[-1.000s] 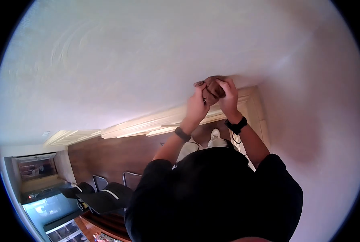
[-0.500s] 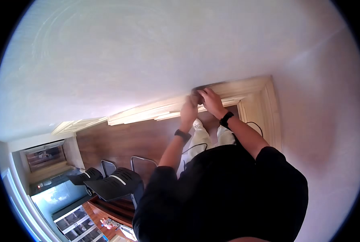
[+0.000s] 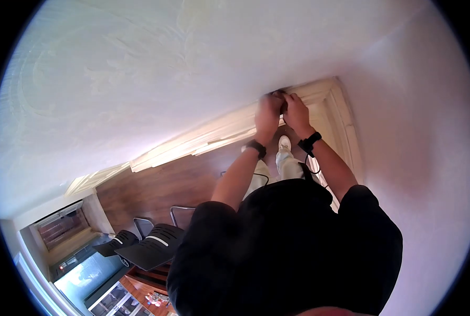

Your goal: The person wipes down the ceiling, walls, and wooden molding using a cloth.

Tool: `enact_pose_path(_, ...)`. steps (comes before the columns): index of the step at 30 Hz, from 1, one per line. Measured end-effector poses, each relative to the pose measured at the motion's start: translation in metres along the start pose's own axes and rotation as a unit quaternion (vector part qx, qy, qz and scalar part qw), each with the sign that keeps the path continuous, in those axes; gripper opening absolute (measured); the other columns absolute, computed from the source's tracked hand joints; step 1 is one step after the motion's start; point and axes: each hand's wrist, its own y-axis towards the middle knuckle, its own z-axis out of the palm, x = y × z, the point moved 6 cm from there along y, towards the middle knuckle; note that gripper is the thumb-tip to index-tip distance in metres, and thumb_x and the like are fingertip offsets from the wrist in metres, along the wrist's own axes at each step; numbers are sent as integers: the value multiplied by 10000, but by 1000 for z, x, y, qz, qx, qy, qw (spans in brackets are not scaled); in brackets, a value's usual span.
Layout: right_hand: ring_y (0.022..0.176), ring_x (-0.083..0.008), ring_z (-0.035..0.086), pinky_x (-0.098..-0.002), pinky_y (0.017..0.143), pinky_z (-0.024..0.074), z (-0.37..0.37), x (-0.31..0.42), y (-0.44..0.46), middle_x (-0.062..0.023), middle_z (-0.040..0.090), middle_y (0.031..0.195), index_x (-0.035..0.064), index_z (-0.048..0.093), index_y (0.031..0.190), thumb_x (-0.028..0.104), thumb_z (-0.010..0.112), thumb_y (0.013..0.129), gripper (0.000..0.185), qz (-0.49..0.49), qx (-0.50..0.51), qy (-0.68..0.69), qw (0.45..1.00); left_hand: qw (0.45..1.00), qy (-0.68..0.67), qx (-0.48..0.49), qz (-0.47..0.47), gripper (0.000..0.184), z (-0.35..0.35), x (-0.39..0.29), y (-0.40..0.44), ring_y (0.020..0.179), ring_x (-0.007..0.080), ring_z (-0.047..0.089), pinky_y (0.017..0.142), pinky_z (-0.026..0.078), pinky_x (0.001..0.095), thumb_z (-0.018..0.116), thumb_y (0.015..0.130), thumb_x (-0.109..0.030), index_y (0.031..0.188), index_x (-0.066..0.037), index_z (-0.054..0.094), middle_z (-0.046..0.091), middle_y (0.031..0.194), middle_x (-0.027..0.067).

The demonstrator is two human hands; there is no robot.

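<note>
Up at the pale wooden door trim (image 3: 230, 124), my two hands are close together. My left hand (image 3: 267, 115), blurred by motion, is closed at a small dark brown thing (image 3: 282, 100) that looks soft, perhaps a cloth. My right hand (image 3: 296, 111) has its fingers bent over the other side of the same thing. Most of it is hidden by my fingers, so its kind stays unclear. Both hands are against the upper edge of the trim, where it meets the pale wall (image 3: 193, 63). A dark band sits on each wrist.
Below is a brown wood floor (image 3: 140, 184) with my light shoe (image 3: 284, 142) on it. Black slatted chairs (image 3: 151, 247) with metal frames stand at lower left, near a glossy bluish table (image 3: 87, 274). Another wall (image 3: 403, 131) rises at the right.
Both hands have moved up and to the right along the trim with the dark brown thing. My view has shifted slightly, and one shoe shows more fully below.
</note>
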Motion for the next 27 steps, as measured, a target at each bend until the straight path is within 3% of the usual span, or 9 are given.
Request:
enact_pose_path(4,924,-368,602,-450,756,517,-6,6,0,-136,599,987,105,614,1158,61,603,779,382,22,7,-8,1000,993,3,62,-103,203,9,7,-1,862,429,587,712,461,512,497,882,-93,1077,-80,442,618,911,194)
enact_pose_path(11,932,-377,607,-453,770,518,45,50,-5,-154,609,1007,53,623,1086,54,628,755,331,-39,32,44,998,995,-96,-10,-29,136,-52,33,-26,876,422,607,692,455,502,401,950,-182,1021,-75,445,647,918,205)
enact_pose_path(13,933,-375,607,-454,776,521,60,66,-7,-156,602,1032,45,620,1052,57,641,751,302,-41,64,67,995,999,49,-10,22,179,-55,63,-30,877,423,607,702,459,502,371,965,-208,1030,-72,468,647,919,200)
enact_pose_path(15,942,-370,608,-455,777,523,76,76,-8,-153,599,1050,44,619,1045,65,648,753,294,-40,93,69,993,994,105,-1,-26,207,-59,85,-33,875,425,605,709,463,503,362,972,-213,1043,-72,495,647,916,196)
enact_pose_path(17,952,-365,609,-456,776,524,74,86,-8,-148,597,1063,45,618,1045,74,655,755,294,-38,121,74,989,982,73,16,-175,215,-79,76,-40,869,430,602,713,468,503,374,973,-198,1062,-73,525,649,912,191)
enact_pose_path(20,968,-362,608,-456,776,525,61,88,-7,-143,600,1062,48,621,1060,82,659,755,309,-38,127,75,988,975,101,15,-196,230,-74,80,-38,898,413,612,729,475,499,414,960,-199,1108,-81,545,649,961,182)
enact_pose_path(23,957,-364,611,-456,778,523,58,72,-4,-148,607,1040,42,624,1071,80,664,749,327,-42,95,84,991,991,124,9,-40,244,-73,31,-27,907,411,616,724,471,499,444,951,-218,1140,-81,517,647,994,182)
enact_pose_path(26,938,-367,618,-455,781,522,45,53,2,-154,615,1016,36,625,1086,80,661,742,349,-20,93,58,994,976,137,-35,167,252,-52,19,-14,783,490,610,622,446,572,410,991,-284,1152,-91,420,651,882,262)
enact_pose_path(27,932,-368,619,-455,782,522,38,47,5,-156,617,1009,37,626,1087,81,659,740,352,-12,87,58,994,989,121,10,86,254,-44,22,-7,842,446,614,672,454,535,412,982,-282,1158,-106,459,650,945,218)
